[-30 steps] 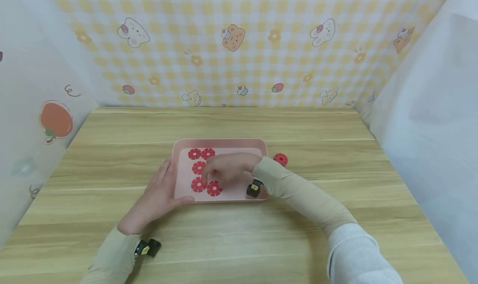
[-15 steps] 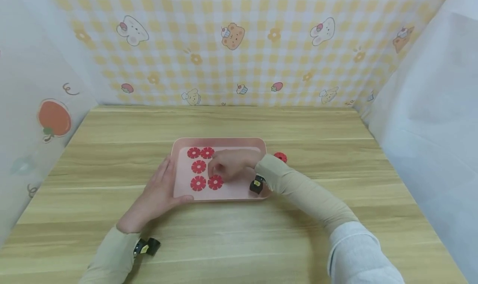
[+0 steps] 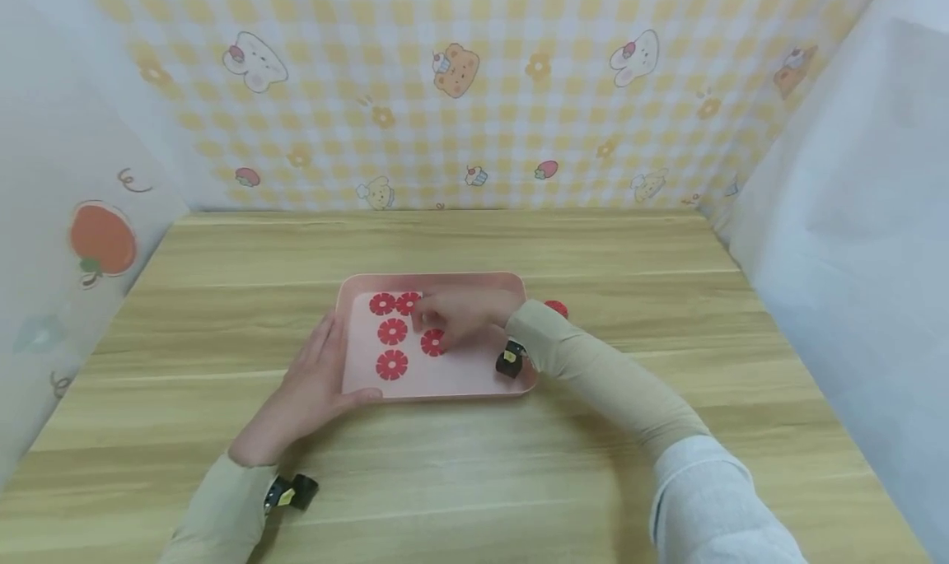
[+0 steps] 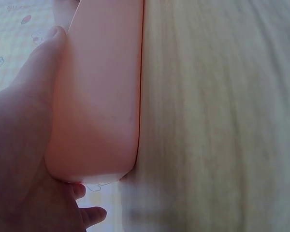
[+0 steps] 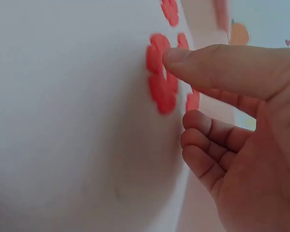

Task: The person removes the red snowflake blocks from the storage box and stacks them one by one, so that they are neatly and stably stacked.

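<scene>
A pink tray lies on the table. My left hand rests against its left end, fingers along the side and thumb at the front edge; in the left wrist view, the hand lies along the tray wall. My right hand is over the tray, thumb and index finger at a red notched interlocking disc. The right wrist view has the thumb tip over this disc, the index finger mostly hidden behind, the other fingers curled. Several similar discs lie flat in the tray's left part.
Another red disc is on the wooden table just right of the tray, partly hidden by the right sleeve. A checked, cartoon-printed backdrop stands behind the table, with pale sheets on both sides.
The disc at my right hand has moved from the tray's front row toward the back and slightly right, with the hand. My left hand stays at the tray's left end.
</scene>
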`<state>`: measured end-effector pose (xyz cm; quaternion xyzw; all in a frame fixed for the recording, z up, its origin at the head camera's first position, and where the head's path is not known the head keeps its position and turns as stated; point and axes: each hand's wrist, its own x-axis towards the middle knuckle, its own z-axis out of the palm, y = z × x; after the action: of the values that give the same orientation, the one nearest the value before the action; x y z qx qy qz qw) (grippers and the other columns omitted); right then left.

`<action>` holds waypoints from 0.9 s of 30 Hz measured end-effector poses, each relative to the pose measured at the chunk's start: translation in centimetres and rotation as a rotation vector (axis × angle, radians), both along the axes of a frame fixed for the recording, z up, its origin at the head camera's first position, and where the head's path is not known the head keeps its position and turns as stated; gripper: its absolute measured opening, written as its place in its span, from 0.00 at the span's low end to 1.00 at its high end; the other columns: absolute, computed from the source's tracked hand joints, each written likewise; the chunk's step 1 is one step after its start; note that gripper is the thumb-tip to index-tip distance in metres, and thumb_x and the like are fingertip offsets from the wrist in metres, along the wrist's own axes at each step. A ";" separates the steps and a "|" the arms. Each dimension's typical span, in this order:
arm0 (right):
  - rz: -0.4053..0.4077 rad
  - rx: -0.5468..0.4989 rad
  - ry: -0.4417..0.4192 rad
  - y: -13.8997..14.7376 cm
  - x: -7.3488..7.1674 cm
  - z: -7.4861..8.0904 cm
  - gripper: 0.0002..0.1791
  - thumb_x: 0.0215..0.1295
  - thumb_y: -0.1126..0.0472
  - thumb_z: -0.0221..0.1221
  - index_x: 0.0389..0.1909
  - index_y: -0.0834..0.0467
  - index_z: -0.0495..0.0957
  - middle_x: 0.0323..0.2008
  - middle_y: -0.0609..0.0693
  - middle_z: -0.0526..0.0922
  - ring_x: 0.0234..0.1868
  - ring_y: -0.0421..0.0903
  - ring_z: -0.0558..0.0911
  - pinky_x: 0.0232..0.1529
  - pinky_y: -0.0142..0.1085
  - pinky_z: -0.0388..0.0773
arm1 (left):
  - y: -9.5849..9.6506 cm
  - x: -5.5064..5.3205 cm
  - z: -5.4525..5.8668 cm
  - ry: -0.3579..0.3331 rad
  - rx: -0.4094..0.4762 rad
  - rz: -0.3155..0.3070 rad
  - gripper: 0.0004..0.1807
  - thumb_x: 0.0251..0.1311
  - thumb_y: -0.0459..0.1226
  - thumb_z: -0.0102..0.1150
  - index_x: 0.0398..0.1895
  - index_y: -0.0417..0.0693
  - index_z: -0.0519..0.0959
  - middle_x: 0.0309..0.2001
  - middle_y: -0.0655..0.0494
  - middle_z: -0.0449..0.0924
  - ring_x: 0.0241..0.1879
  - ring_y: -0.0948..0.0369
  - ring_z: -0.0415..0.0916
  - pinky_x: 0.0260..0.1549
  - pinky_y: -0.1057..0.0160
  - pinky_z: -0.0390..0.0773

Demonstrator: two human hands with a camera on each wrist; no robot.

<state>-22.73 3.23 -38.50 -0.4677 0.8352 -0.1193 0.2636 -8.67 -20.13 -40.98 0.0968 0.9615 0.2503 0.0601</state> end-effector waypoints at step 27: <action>-0.020 0.031 0.019 -1.2 1.5 -0.1 0.18 0.53 0.59 0.70 0.43 0.51 0.74 0.39 0.43 0.74 0.40 0.39 0.73 0.41 0.25 0.74 | -0.2 -0.1 0.0 -0.008 0.002 0.001 0.67 0.44 0.60 0.69 0.74 0.34 0.39 0.75 0.34 0.37 0.73 0.38 0.38 0.64 0.31 0.51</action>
<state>-21.23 2.01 -38.57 -0.4562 0.8441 -0.1048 0.2616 -8.73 -20.29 -40.97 0.0955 0.9610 0.2518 0.0635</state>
